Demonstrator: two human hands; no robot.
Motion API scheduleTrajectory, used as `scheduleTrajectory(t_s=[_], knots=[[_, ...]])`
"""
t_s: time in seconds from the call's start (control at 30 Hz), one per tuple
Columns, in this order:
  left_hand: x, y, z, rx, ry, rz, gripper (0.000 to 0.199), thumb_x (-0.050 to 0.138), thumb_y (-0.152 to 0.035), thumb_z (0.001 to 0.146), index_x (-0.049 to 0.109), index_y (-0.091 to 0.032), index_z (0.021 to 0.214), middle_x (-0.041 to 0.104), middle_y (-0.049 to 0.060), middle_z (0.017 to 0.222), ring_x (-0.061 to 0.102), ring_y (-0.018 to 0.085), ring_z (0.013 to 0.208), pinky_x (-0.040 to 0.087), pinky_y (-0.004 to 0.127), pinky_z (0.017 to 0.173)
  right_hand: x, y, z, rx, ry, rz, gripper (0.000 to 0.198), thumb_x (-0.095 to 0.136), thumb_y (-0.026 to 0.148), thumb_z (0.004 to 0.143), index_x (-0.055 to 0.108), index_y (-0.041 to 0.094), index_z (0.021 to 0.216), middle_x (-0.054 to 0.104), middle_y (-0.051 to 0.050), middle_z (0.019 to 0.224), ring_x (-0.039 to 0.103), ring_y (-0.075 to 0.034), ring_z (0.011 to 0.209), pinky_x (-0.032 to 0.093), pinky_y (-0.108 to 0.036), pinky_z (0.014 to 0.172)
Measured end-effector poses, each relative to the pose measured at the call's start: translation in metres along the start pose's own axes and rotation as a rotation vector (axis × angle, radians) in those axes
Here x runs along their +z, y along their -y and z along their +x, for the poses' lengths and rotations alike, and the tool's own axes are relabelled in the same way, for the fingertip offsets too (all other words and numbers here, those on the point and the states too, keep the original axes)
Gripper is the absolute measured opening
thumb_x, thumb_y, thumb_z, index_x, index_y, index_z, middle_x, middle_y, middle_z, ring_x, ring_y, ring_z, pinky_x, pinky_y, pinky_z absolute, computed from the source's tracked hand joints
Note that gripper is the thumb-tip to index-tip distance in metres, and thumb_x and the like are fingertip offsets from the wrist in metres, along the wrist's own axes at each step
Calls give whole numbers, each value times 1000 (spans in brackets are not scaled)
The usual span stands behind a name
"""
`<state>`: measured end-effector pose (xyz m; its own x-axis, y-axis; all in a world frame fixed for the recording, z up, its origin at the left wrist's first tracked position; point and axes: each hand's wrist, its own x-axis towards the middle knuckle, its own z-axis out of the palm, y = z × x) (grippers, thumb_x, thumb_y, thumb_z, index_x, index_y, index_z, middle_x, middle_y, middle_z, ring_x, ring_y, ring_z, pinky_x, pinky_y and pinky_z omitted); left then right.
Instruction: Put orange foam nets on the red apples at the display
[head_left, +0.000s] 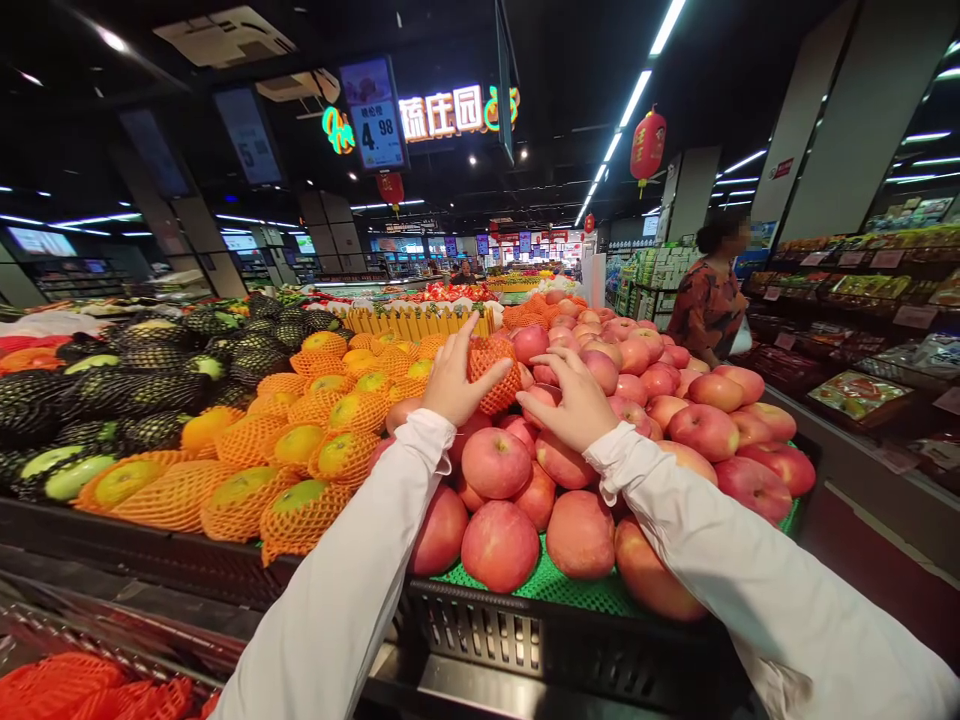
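My left hand (459,378) is at the left side of a round fruit in a red-orange foam net (501,362). Its thumb lies across the front of the fruit and its fingers reach up along the left, gripping it. Just to the right, my right hand (576,400) hovers low over the apples (495,462), fingers curved and apart, holding nothing. Bare red apples lie heaped under and around both hands, on a green mesh liner (559,585) in a black crate (487,630). White sleeves cover both forearms.
Oranges in orange foam nets (307,445) fill the left display, with dark-netted green produce (154,375) beyond. Red foam nets (82,685) lie at lower left. A person (709,295) stands in the right aisle beside packaged-goods shelves (862,300). A yellow divider (420,320) runs behind the oranges.
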<state>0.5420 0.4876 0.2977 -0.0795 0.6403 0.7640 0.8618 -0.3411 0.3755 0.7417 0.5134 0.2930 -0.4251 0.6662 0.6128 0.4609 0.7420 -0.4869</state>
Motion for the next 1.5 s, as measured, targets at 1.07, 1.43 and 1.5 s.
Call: scheduleTrajectory(t_s=[1.07,1.43,1.5], knots=[[-6,18,0,-362,-392,252,117,77,-27,59,11,-23,155,41,15,139,43,36,132,34,53,115,-5,9,-6,101,421,-331,64,58,46,84,44,24,142,40,-7,135,40,-22,128,34,-42,116],[0,19,0,-359,-185,173,102,87,-32,54,32,-17,138,40,16,138,44,32,133,38,46,114,-4,6,-4,79,388,-293,70,60,45,83,42,19,145,42,-10,136,41,-21,127,34,-40,117],[-1,18,-1,-429,-30,201,91,86,-37,56,41,-16,132,50,14,127,52,30,123,42,45,109,-5,7,-4,83,391,-298,70,60,44,83,42,19,145,42,-9,136,41,-21,128,34,-40,117]])
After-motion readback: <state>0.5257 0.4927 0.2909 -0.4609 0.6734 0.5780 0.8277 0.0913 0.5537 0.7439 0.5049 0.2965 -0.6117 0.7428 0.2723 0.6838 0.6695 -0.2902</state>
